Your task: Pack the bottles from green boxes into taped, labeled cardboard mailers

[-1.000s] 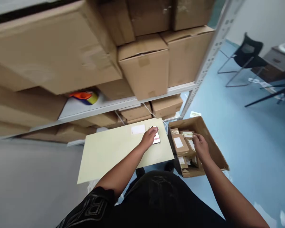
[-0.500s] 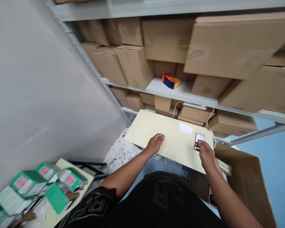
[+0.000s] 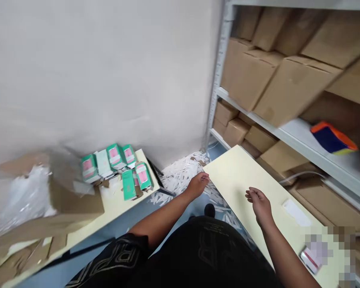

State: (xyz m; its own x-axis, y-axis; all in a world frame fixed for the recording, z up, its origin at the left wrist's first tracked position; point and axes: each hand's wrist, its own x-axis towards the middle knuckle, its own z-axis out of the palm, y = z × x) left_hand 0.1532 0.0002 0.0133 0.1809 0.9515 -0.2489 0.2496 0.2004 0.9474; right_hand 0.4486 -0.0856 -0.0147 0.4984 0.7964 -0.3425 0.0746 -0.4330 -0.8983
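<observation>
– while both hands are at the pale surface (image 3: 228, 168), what is the state of the fingers?

– left hand (image 3: 198, 186): fingers loosely curled, nothing visible in them, at the near left corner; contact cannot be confirmed. right hand (image 3: 259, 206): fingers half open, nothing visible in them, held above the surface.

– locate the nearest items.

– the white card (image 3: 297, 212) lies flat close to the far edge, beside the shelf (image 3: 277, 133). the phone (image 3: 311, 260) lies farther toward the right end, past the right forearm, and is partly obscured.

– list the possible faults.

– first, the phone could be pushed out of place; likely cause: the right forearm sweeping low if the body turns. second, the card could slide over the far edge; likely cause: a brush of the fingers, since it looks thin. third, the left hand could strike the corner; likely cause: little clearance.

– other hazards?

– shredded paper (image 3: 180, 172) covers the floor near the shoe (image 3: 209, 210); a foot could slip. green boxes (image 3: 143, 176) sit near the edge of the side surface (image 3: 115, 204); a bump could dislodge one.
</observation>
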